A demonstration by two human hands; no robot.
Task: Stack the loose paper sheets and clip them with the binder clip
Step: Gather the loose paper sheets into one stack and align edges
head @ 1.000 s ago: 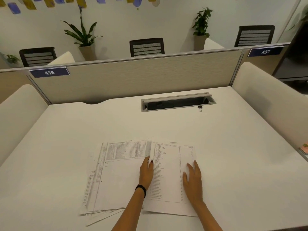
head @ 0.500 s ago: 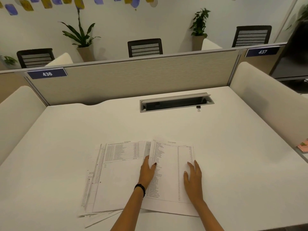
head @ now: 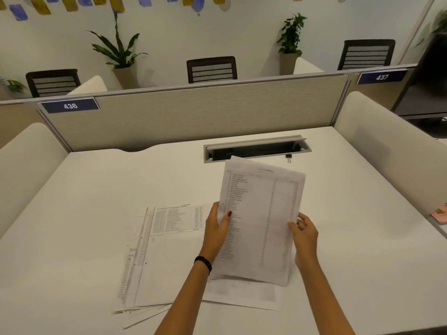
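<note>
A printed paper sheet (head: 261,218) is lifted upright above the white desk (head: 84,201), its lower edge near the desk. My left hand (head: 216,229) grips its left edge and my right hand (head: 305,238) grips its right edge. A loose pile of printed sheets (head: 169,257) lies flat to the left, its edges fanned out unevenly. Another sheet (head: 244,294) lies flat under the lifted one. A small black binder clip (head: 288,157) sits far off, just in front of the cable slot.
A grey cable slot (head: 256,149) is set in the desk's far side. A beige partition (head: 193,114) closes the back, with padded side panels (head: 391,153) left and right. A pink item (head: 439,215) lies at the right edge.
Both hands were flat on the right sheet; now they have gripped its side edges and raised it upright off the desk. The pile on the left has not moved.
</note>
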